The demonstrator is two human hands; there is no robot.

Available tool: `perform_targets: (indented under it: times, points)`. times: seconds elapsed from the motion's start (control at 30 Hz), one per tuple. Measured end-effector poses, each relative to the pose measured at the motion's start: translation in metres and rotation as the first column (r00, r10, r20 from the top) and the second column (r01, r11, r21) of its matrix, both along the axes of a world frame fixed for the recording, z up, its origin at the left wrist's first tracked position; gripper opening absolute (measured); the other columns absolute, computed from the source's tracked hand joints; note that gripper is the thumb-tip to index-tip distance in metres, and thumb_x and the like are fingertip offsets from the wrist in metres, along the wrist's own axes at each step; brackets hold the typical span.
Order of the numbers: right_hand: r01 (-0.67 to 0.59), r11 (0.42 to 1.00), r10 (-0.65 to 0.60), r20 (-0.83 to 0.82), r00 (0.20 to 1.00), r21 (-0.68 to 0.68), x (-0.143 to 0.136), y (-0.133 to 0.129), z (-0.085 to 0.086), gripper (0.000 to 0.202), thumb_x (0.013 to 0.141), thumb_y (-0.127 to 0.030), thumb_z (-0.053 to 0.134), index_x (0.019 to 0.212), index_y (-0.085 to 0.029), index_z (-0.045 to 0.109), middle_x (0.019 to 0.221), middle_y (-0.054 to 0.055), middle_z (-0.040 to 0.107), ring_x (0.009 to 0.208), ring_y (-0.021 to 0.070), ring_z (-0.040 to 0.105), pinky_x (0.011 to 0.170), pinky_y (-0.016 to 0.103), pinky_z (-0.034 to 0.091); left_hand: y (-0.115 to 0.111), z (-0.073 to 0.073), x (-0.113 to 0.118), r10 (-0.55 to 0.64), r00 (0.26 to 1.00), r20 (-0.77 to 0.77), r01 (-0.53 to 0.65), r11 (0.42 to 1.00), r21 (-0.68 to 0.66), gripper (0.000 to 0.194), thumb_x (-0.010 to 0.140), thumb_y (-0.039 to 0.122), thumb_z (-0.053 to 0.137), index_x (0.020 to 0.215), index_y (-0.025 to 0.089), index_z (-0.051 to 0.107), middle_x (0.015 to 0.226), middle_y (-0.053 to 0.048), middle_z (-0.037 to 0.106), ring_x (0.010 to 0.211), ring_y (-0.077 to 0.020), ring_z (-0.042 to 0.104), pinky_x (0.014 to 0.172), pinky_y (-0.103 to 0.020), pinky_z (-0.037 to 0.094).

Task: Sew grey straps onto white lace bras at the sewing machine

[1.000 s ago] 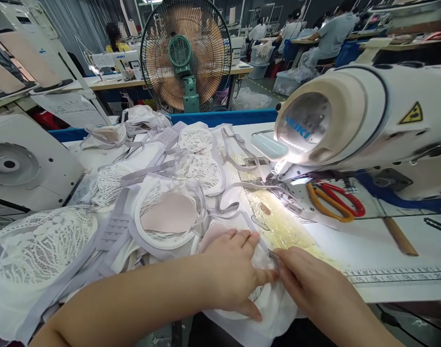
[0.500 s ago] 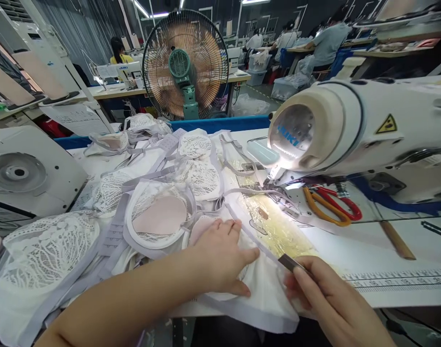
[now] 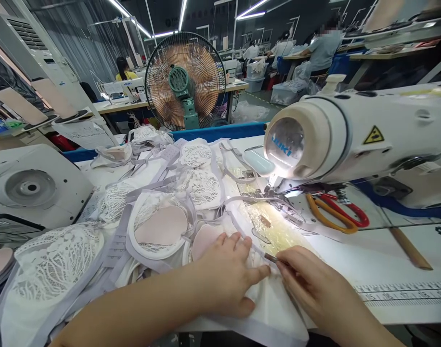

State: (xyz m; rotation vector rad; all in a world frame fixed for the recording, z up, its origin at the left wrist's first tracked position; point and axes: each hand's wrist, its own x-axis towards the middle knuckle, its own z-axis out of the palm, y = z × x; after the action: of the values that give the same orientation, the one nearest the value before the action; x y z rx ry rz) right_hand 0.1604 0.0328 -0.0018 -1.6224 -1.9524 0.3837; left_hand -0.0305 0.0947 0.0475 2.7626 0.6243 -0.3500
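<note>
My left hand (image 3: 226, 272) lies with fingers apart on a white bra (image 3: 274, 311) with lilac edging, pressing it against the table. A pink cup lining (image 3: 205, 239) of it shows beside the fingertips. My right hand (image 3: 310, 279) is closed on a small, flat, dark metal tool (image 3: 270, 258), most of it hidden in the fingers. Its tip touches or nearly touches the bra's lilac edge, just right of my left thumb and index finger. From that edge a lilac strap (image 3: 247, 198) runs up toward the sewing machine's needle area.
A sewing machine (image 3: 314, 135) stands at right, its lamp lit. Orange-handled scissors (image 3: 330, 214), red-handled scissors (image 3: 350, 212) and a wooden-handled tool (image 3: 410, 248) lie under and beside it. Several lace bras (image 3: 58, 260) are heaped at left. A fan (image 3: 186, 82) stands behind.
My right hand has moved left and closer to my left hand, bringing the metal tool onto or beside the bra's edge. The left hand stays on the bra. The view has tilted up slightly.
</note>
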Motion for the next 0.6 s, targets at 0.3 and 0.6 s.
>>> perform_targets:
  times: [0.3,0.6]
  points:
    - [-0.113,0.987,0.095,0.149,0.984,0.117,0.004,0.008,-0.017,0.024,0.089,-0.022,0.039,0.101,-0.021,0.060,0.080,0.003,0.062,0.067,0.0134,0.063,0.056,0.022,0.051,0.000,0.003,0.001,0.016,0.999,-0.044,-0.018,0.999,-0.039,0.063,0.081,0.044,0.048,0.139,0.026,0.032,0.148,-0.020,0.018,0.134,-0.0428,0.016,0.103,-0.058,0.017]
    - [-0.110,0.977,0.077,0.181,0.980,0.180,0.000,0.013,-0.007,0.029,0.088,-0.022,0.038,0.099,-0.018,0.064,0.071,0.002,0.060,0.059,0.0139,0.060,0.049,0.023,0.049,0.001,0.009,0.005,0.020,0.994,-0.108,-0.027,0.998,-0.058,0.063,0.082,0.043,0.048,0.140,0.026,0.030,0.149,-0.018,0.015,0.134,-0.0424,0.015,0.103,-0.060,0.019]
